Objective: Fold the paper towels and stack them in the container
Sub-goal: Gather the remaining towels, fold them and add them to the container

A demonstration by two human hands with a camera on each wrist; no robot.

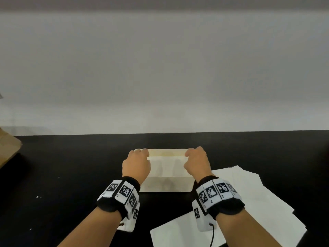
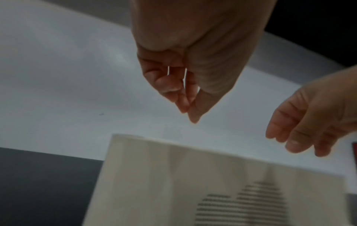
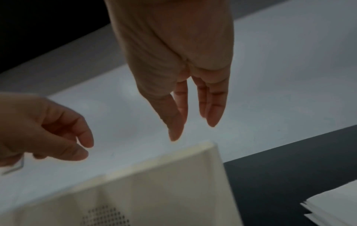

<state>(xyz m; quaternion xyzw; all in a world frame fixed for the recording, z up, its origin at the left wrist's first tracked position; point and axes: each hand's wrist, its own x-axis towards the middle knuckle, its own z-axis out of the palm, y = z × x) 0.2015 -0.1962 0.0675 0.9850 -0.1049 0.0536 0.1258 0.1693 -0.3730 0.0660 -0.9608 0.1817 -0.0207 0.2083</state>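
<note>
A cream plastic container stands on the black table in front of me. A white folded towel lies inside it, between my hands. My left hand hovers over the container's left end, fingers loosely curled and holding nothing. Over the right end, my right hand hangs with fingers nearly straight and pointing down, also empty. The wrist views show the container's outer wall with a perforated patch; its inside is hidden there.
Loose unfolded paper towels lie spread on the table to the right of the container, with one sheet near the front edge. A cardboard box sits at the far left. A pale wall runs behind the table.
</note>
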